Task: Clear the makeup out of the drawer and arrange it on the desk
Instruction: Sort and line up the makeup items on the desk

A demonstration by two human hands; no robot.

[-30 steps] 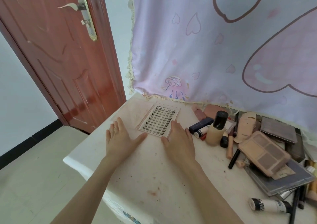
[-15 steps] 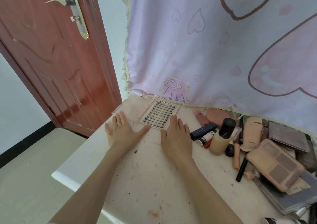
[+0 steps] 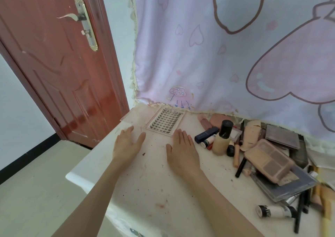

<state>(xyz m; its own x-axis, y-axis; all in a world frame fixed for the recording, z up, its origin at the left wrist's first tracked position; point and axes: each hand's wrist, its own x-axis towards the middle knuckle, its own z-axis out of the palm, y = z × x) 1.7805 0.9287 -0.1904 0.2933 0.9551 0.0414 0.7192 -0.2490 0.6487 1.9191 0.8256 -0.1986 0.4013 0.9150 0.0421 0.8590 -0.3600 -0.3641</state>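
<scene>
Makeup lies heaped on the right half of my desk (image 3: 145, 191), a pale, stained top with a rounded front-left corner. Beyond that corner the floor drops away and a glossy red-brown door (image 3: 59, 73) stands shut, with one brass handle plate. My left hand (image 3: 127, 146) lies flat on the desk near its left edge, fingers straight and thumb spread, holding nothing. Bare, speckled surface runs between my two hands and all the way back toward me. Just past my fingertips sits one flat lash tray (image 3: 165, 121) with rows of small dark clusters, its far edge close to the pink heart-print curtain (image 3: 226, 55) that hangs down to the desk's back edge. My right hand (image 3: 182, 155) is flat too, fingers together and straight, empty, its tips just short of the tray's near corner. Right of it stands one upright foundation bottle (image 3: 222, 138), cloudy beige with a black cap, with a navy tube (image 3: 206, 134) lying beside it. Further right a beige four-pan palette (image 3: 269, 159) rests tilted on a grey flat case (image 3: 290, 186). One white tube (image 3: 275, 211) with a black striped cap lies near the front right.
</scene>
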